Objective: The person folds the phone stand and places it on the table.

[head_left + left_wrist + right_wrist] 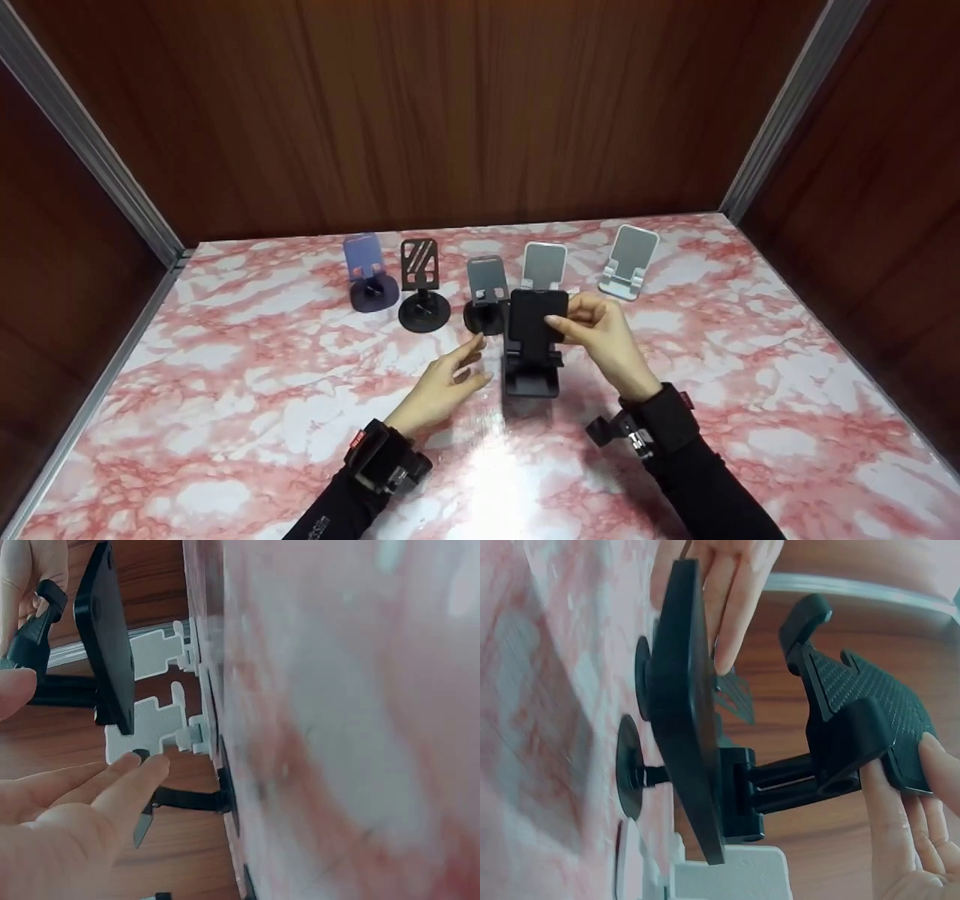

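1. The black, flat-based, folding phone stand (534, 345) is held above the pink-and-white marbled table (262, 420), base downward, long axis roughly upright;
2. its backrest's right edge is pinched by the right hand (606, 337), fingers and thumb clamped there;
3. the left hand (441, 384) is placed just left of the base, thumb and fingers apart, nothing gripped.

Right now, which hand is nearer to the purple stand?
Left. The left hand is in front of the purple stand and to its right, not touching it; the right hand is farther right, gripping the black stand.
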`<action>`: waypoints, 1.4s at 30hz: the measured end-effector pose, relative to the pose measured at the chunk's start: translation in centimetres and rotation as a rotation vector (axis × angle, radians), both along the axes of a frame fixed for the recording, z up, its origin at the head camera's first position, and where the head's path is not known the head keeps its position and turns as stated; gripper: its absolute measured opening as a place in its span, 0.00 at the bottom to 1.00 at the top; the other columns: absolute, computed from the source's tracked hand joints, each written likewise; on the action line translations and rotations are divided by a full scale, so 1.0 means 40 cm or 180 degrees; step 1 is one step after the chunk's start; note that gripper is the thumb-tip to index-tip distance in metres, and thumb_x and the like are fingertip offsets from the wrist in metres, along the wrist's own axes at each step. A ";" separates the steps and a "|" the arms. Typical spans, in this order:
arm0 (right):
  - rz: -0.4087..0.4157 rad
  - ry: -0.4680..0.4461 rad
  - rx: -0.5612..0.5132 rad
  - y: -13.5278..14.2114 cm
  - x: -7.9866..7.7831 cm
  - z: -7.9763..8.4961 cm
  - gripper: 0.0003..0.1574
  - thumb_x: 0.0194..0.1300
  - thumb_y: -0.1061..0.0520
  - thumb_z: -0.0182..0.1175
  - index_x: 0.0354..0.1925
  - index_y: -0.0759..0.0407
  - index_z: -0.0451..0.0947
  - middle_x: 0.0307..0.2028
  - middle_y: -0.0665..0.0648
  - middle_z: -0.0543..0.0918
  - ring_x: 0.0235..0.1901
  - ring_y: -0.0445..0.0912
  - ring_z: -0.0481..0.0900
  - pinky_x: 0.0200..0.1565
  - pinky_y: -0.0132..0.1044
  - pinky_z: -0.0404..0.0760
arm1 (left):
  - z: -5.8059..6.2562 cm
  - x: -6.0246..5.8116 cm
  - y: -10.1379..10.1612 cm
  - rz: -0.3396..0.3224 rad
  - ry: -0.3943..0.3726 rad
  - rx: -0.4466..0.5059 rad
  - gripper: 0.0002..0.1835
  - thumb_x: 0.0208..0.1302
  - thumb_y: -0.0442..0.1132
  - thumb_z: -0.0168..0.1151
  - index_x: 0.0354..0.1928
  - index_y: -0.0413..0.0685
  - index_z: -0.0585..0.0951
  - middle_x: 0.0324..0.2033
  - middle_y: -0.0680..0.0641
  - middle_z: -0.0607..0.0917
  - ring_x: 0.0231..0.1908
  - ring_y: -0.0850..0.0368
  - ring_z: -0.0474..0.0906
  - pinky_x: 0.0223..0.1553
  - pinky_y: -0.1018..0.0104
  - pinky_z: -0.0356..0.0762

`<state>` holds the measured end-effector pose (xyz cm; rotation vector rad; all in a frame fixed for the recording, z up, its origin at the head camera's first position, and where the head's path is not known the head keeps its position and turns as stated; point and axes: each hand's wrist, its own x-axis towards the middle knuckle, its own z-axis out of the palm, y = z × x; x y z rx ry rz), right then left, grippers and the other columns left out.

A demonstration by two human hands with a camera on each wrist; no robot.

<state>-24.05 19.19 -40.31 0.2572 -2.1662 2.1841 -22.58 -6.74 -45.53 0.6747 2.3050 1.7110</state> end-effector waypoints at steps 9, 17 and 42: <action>0.0166 0.0058 0.0122 -0.040 0.012 -0.023 0.15 0.70 0.72 0.65 0.31 0.55 0.81 0.26 0.39 0.89 0.31 0.32 0.87 0.39 0.25 0.87 | -0.021 -0.007 0.003 -0.0146 -0.0614 0.0244 0.39 0.75 0.32 0.58 0.82 0.24 0.56 0.74 0.22 0.73 0.72 0.32 0.78 0.61 0.60 0.89; 0.0248 0.0031 -0.0029 -0.058 0.021 -0.024 0.16 0.71 0.73 0.64 0.31 0.55 0.79 0.28 0.40 0.90 0.33 0.34 0.89 0.42 0.28 0.91 | -0.026 -0.009 0.001 -0.0025 -0.0769 0.0332 0.41 0.68 0.30 0.59 0.81 0.24 0.60 0.63 0.23 0.84 0.58 0.51 0.87 0.58 0.63 0.90; 0.0137 0.0246 0.0775 -0.046 0.005 -0.032 0.27 0.71 0.67 0.69 0.66 0.71 0.79 0.58 0.65 0.89 0.52 0.32 0.84 0.53 0.25 0.86 | -0.021 -0.013 0.003 0.0043 -0.1219 0.0810 0.32 0.68 0.22 0.59 0.73 0.24 0.66 0.41 0.51 0.86 0.40 0.65 0.84 0.47 0.72 0.90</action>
